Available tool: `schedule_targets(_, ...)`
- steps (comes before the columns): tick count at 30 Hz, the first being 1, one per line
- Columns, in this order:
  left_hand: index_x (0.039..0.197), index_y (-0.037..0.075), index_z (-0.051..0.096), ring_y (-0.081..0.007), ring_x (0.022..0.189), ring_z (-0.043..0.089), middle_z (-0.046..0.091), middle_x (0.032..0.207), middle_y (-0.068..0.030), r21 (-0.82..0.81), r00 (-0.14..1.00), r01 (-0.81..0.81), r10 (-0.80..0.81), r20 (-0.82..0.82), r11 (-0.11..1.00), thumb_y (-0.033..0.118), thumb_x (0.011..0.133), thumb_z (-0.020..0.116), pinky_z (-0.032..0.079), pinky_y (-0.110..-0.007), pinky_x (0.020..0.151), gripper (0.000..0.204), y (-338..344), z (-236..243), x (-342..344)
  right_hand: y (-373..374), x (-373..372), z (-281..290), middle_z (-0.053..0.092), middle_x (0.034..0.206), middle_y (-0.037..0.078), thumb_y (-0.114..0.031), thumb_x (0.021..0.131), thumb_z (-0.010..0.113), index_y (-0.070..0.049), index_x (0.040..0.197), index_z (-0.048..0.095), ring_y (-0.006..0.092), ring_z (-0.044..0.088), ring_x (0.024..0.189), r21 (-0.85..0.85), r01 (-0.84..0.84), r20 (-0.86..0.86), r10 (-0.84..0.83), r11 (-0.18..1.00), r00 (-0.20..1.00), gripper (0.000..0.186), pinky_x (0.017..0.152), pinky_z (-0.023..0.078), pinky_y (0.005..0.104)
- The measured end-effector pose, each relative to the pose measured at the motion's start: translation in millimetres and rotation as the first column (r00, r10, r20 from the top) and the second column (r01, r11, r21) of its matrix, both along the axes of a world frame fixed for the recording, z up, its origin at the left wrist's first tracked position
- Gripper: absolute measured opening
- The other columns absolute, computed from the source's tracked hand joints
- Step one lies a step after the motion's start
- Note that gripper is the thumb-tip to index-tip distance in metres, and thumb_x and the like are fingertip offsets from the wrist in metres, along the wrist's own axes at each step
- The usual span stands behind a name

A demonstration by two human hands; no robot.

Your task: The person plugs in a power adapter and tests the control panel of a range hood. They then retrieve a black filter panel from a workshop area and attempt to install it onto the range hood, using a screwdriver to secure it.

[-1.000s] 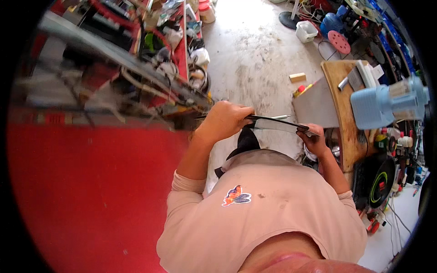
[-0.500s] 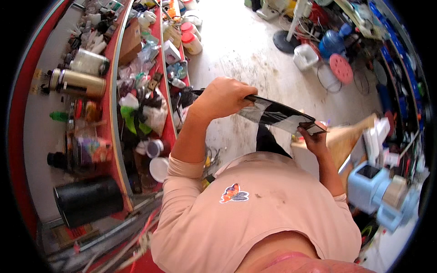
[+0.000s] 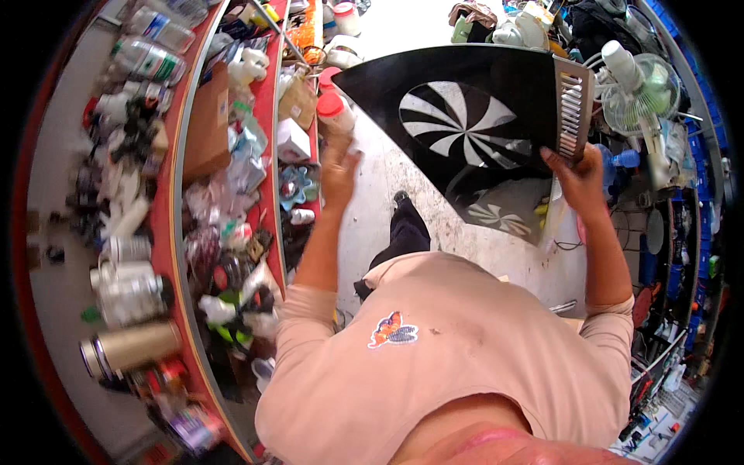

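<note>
My right hand (image 3: pixel 580 177) grips a glossy black panel (image 3: pixel 531 93) by its right side, thumb on the front face. A round white pinwheel pattern (image 3: pixel 463 128) marks the panel, and a bronze-coloured strip with slots (image 3: pixel 572 108) runs along its right edge. Tilted up in front of me, the panel tapers to a pointed corner at the left. Its lower part mirrors a second pinwheel. My left hand (image 3: pixel 339 169) is raised apart from the panel, open and somewhat blurred, with nothing in it. It is near the red-lidded jars (image 3: pixel 335 112) by the shelves.
Red-edged shelves (image 3: pixel 174 194) crowded with bottles, bags and a gold flask (image 3: pixel 139 349) line my left. An electric fan (image 3: pixel 639 93) stands at the far right, ahead of blue bins (image 3: pixel 697 178). My dark-trousered leg (image 3: pixel 407 232) is on the pale, stained floor (image 3: pixel 372 186).
My left hand has let go of the panel and moved left. The panel has turned from nearly edge-on to show its broad face, held by my right hand, which has risen. My view has turned rightward.
</note>
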State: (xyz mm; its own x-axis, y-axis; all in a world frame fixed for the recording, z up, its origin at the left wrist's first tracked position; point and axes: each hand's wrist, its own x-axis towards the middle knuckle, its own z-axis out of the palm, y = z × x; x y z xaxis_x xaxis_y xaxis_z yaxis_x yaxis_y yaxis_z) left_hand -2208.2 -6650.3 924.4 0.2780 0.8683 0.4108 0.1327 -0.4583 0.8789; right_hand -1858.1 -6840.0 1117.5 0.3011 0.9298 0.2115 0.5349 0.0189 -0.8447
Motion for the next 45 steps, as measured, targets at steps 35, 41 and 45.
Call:
schedule_targets(35, 0.133, 0.003, 0.048, -0.0240, 0.123, 0.051, 0.054, 0.134, -0.0094, -0.305, 0.344, 0.866, -0.029, 0.939, 0.396, 0.026, 0.096, 0.058, 0.040, -0.038, 0.106, 0.045, 1272, 57, 840, 1215, 691, 105, 0.058, 0.081, 0.000, -0.011, 0.075, 0.078, -0.001, 0.090, 0.062, 0.0073, 0.049, 0.068, -0.073, 0.196, 0.336, -0.161, 0.978, 0.928, 0.024, 0.060, 0.041, 0.0249)
schedule_targets(41, 0.138, 0.003, 0.043, -0.0294, 0.129, 0.046, 0.048, 0.140, -0.0140, -0.306, 0.316, 0.943, -0.067, 0.946, 0.127, 0.027, 0.096, 0.057, 0.035, -0.043, 0.111, 0.051, 1494, 68, 955, 1424, 814, 104, 0.053, 0.067, -0.004, -0.013, 0.077, 0.077, -0.001, 0.074, 0.059, 0.0065, 0.044, 0.061, -0.061, 0.300, 0.330, -0.265, 0.952, 0.906, 0.022, 0.054, 0.037, 0.0264)
schedule_targets(45, 0.139, 0.001, 0.042, -0.0317, 0.131, 0.044, 0.047, 0.141, -0.0167, -0.244, 0.230, 0.954, -0.099, 0.968, -0.174, 0.032, 0.093, 0.059, 0.031, -0.046, 0.113, 0.058, 1661, 78, 1042, 1532, 926, 89, 0.050, 0.065, -0.005, -0.016, 0.074, 0.079, -0.004, 0.072, 0.057, 0.0076, 0.046, 0.061, -0.023, 0.420, 0.333, -0.389, 0.907, 0.859, 0.026, 0.056, 0.040, 0.0267)
